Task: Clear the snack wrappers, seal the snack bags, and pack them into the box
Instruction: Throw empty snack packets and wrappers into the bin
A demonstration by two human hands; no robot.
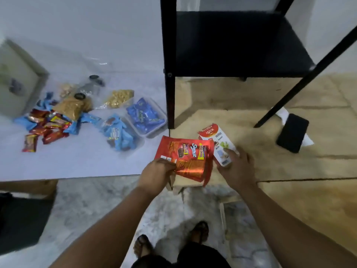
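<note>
Here the left hand pinches the near left corner of a red foil snack bag, its grip curled on the glossy edge; the bag is flat and creased, printed with a chocolate bar picture and yellow-white lettering, and it hangs off the right edge of the white surface over a brown mat. The right hand holds a red-and-white carton just beside the bag on the right, fingers curled round its near end with the thumb on top, so that grip is closed on the carton.

To the left on the surface lie a heap of small red and blue wrapped snacks, a clear bag of brown crumbs, a clear bag of pale nuts and two clear tubs of blue packets, the far one touching the surface's right edge. A grey box sits at the far left, blurred. The near strip of the surface, between the snacks and its near edge, shows bare white.

A black shelf frame stands right against the surface's right edge, its leg just beyond the bag. A black phone lies on the mat, well apart to the right.
</note>
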